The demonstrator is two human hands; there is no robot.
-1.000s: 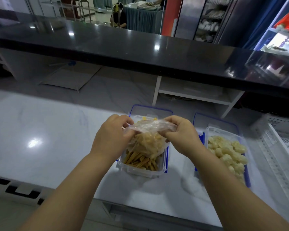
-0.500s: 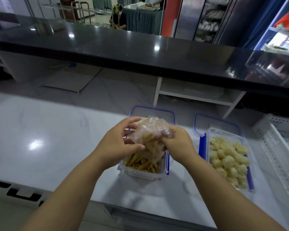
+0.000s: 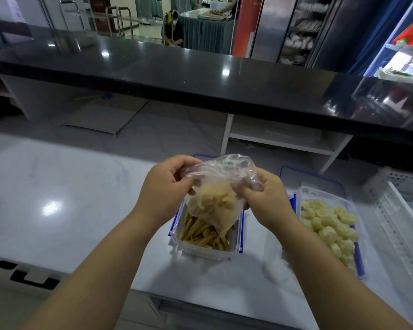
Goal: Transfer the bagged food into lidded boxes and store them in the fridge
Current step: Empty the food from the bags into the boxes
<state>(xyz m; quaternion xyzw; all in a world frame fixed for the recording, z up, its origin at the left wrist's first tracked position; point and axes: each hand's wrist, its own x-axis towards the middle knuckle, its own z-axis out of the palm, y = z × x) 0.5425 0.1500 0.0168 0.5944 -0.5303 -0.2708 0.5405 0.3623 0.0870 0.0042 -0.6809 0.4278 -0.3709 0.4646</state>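
Note:
A clear plastic bag (image 3: 215,198) with yellow food in it hangs tipped over a clear box with blue clips (image 3: 202,250) on the white counter. Yellow stick-shaped pieces (image 3: 200,232) lie in that box under the bag's mouth. My left hand (image 3: 165,186) grips the bag's upper left side. My right hand (image 3: 265,198) grips its right side. A second clear box (image 3: 354,211) to the right holds pale yellow lumps (image 3: 329,225). Blue-rimmed lids (image 3: 312,175) lie behind the boxes, the left one mostly hidden by my hands.
A white slotted crate (image 3: 405,210) stands at the right edge of the white counter (image 3: 69,198). A raised black counter (image 3: 200,75) runs across behind it, with white shelving (image 3: 279,139) beneath. A person sits far back in the room.
Both hands have lifted and bunched the bag, raising its closed end so the food sits lower toward the box. My left hand, briefly loose on the bag, grips it again.

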